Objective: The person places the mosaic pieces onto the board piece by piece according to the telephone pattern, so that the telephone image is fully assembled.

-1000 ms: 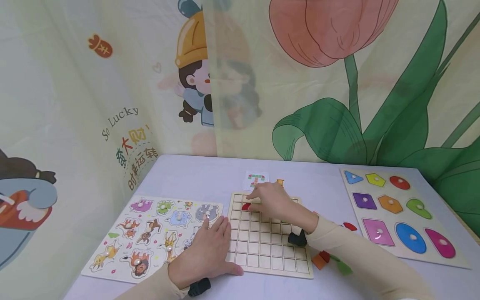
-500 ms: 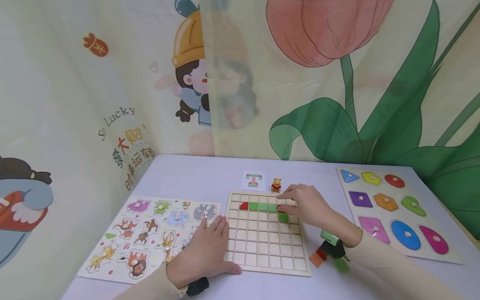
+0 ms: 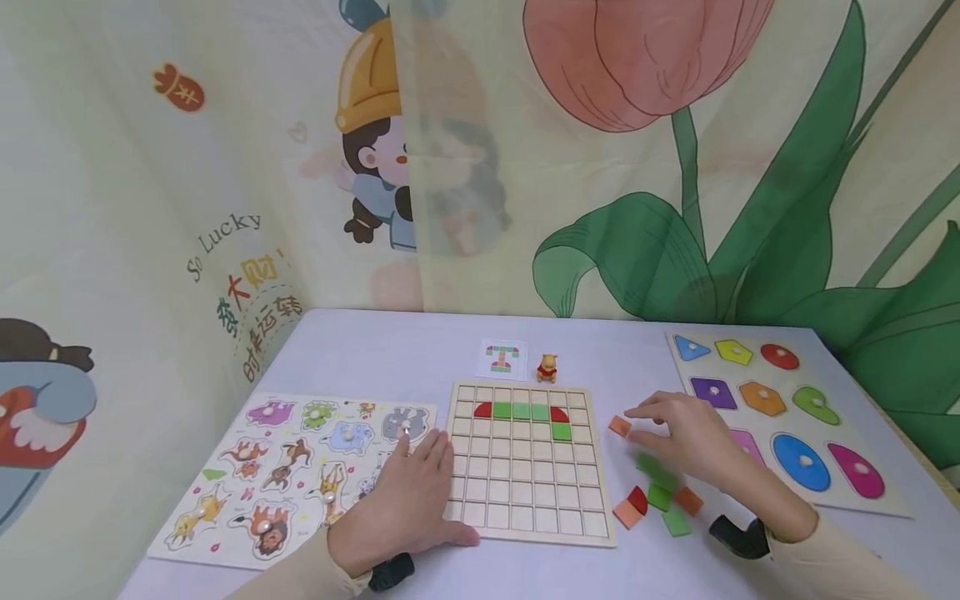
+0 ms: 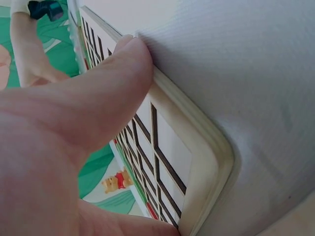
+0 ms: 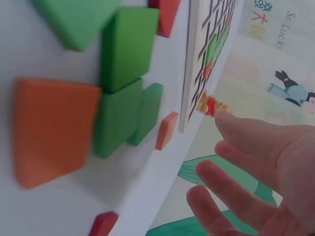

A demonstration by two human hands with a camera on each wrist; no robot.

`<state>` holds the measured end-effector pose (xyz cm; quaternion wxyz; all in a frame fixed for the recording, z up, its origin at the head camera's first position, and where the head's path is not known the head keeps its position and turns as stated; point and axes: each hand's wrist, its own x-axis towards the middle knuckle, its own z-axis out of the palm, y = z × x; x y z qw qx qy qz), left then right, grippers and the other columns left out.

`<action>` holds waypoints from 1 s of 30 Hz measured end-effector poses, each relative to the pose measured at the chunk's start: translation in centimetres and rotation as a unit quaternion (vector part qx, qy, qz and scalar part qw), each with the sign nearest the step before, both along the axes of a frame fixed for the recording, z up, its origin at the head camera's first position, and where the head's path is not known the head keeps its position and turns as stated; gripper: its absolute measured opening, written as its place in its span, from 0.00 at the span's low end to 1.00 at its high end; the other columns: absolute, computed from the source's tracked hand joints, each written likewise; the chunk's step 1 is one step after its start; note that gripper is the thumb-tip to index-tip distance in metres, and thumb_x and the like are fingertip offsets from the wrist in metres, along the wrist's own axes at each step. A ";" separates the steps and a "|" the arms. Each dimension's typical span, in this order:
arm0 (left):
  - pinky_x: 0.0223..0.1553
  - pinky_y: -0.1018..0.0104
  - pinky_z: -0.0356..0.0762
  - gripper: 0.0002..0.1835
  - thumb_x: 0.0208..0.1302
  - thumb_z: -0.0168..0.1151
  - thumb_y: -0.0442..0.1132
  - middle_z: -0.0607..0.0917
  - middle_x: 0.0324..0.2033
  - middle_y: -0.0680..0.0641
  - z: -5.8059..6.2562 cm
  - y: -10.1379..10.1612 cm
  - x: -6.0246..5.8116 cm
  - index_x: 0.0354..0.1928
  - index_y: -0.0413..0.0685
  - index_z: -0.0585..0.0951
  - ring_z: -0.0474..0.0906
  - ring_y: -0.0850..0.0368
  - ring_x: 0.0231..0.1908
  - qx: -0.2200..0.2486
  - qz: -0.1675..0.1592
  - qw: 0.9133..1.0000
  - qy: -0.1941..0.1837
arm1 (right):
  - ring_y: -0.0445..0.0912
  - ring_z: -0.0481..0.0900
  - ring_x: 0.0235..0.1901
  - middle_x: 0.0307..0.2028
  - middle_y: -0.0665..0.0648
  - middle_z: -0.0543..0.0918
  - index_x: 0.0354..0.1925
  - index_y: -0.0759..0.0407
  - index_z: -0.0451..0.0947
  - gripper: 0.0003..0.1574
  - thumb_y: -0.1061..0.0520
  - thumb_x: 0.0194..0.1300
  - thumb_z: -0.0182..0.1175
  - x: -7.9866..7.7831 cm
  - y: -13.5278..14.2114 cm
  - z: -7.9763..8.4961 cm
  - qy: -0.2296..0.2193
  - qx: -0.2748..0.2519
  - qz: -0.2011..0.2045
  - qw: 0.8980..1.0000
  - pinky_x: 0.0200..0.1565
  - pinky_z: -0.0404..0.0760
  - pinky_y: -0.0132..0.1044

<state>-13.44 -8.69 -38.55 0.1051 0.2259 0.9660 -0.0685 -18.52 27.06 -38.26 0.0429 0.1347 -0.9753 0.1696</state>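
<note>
My left hand (image 3: 408, 504) rests along the left edge of a wooden grid board (image 3: 517, 500), its thumb at the near edge. The left wrist view shows that thumb (image 4: 130, 61) touching the rim. Near the board's top lies a row of green squares (image 3: 521, 411) with a red rounded piece at each end, and another green square (image 3: 561, 431) below its right end. My right hand (image 3: 693, 437) is right of the board, thumb and forefinger spread around an orange square (image 3: 619, 426). In the right wrist view that square (image 5: 167, 130) lies apart from the fingers.
Loose green (image 3: 660, 497), orange and red pieces lie right of the board. Behind it are a pattern card (image 3: 502, 359) and a small bear figurine (image 3: 547, 368). An animal knob puzzle (image 3: 300, 425) lies left, a shape knob puzzle (image 3: 757, 433) right.
My right hand has moved off the board's top to the right, over the loose pieces, uncovering the red and green row. The left hand stays at the board's edge.
</note>
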 end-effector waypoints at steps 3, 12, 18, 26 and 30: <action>0.74 0.37 0.60 0.64 0.51 0.59 0.83 0.68 0.75 0.38 0.0 0.0 0.0 0.74 0.35 0.68 0.61 0.43 0.78 0.003 -0.001 1.000 0.000 | 0.51 0.86 0.43 0.44 0.56 0.90 0.50 0.55 0.90 0.21 0.51 0.58 0.76 0.8 0.6 -0.2 -0.029 -0.002 -0.012 1.000 0.39 0.87 0.41; 0.74 0.37 0.60 0.64 0.51 0.60 0.82 0.68 0.75 0.37 0.2 -0.1 0.1 0.73 0.34 0.68 0.62 0.42 0.78 0.010 -0.003 1.000 0.003 | 0.42 0.78 0.33 0.37 0.50 0.89 0.47 0.54 0.91 0.25 0.46 0.52 0.79 2.3 1.3 -1.2 -0.071 0.024 -0.028 0.997 0.28 0.77 0.29; 0.74 0.36 0.59 0.64 0.51 0.60 0.82 0.68 0.75 0.36 0.2 0.0 0.1 0.73 0.33 0.68 0.61 0.42 0.78 0.014 -0.002 1.000 -0.001 | 0.39 0.73 0.28 0.34 0.49 0.87 0.48 0.58 0.90 0.26 0.48 0.52 0.79 2.6 1.5 -1.9 -0.084 0.021 -0.029 0.996 0.22 0.72 0.28; 0.74 0.36 0.59 0.64 0.50 0.61 0.82 0.68 0.75 0.36 0.2 -0.1 0.1 0.73 0.33 0.68 0.61 0.42 0.78 0.021 0.002 1.000 -0.005 | 0.40 0.72 0.27 0.30 0.48 0.82 0.49 0.61 0.89 0.26 0.50 0.54 0.78 2.4 1.1 -2.1 -0.083 0.030 -0.035 0.995 0.23 0.72 0.28; 0.74 0.36 0.59 0.64 0.50 0.61 0.81 0.68 0.75 0.36 0.2 0.0 0.1 0.73 0.33 0.67 0.61 0.42 0.78 0.023 0.004 1.000 -0.006 | 0.40 0.72 0.27 0.29 0.48 0.80 0.49 0.62 0.89 0.24 0.52 0.56 0.77 2.4 0.9 -2.2 -0.089 0.029 -0.036 0.995 0.23 0.72 0.28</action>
